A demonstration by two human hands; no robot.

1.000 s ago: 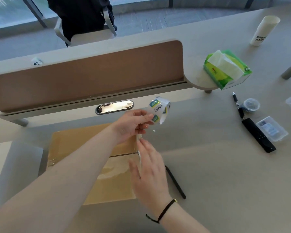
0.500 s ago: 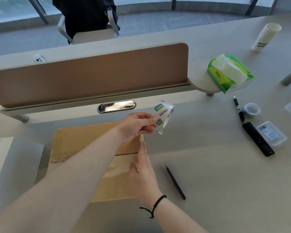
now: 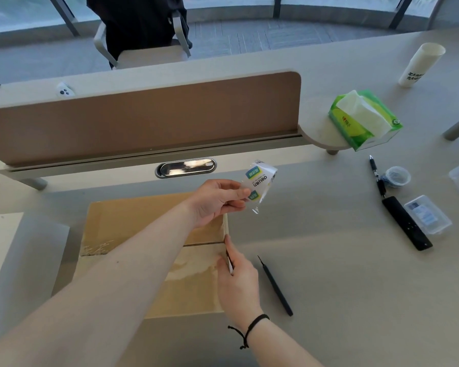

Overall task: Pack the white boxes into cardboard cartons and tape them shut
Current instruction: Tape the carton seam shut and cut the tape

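Since a second ago our right hand (image 3: 236,284) has flattened onto the carton (image 3: 154,221)'s right edge, pressing tape down, while our left hand (image 3: 217,200) pinches the tape roll (image 3: 260,181); severing comes next

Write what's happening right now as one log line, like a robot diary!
step: taping carton shut | left hand: holds tape roll off carton's right edge | right hand: presses tape on cardboard carton right edge | beside: black stylus

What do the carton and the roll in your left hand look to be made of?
Carton: matte brown cardboard, with a glossy clear film, likely tape, glinting across its top. Tape roll in the left hand: seemingly clear plastic tape, with a printed white label.
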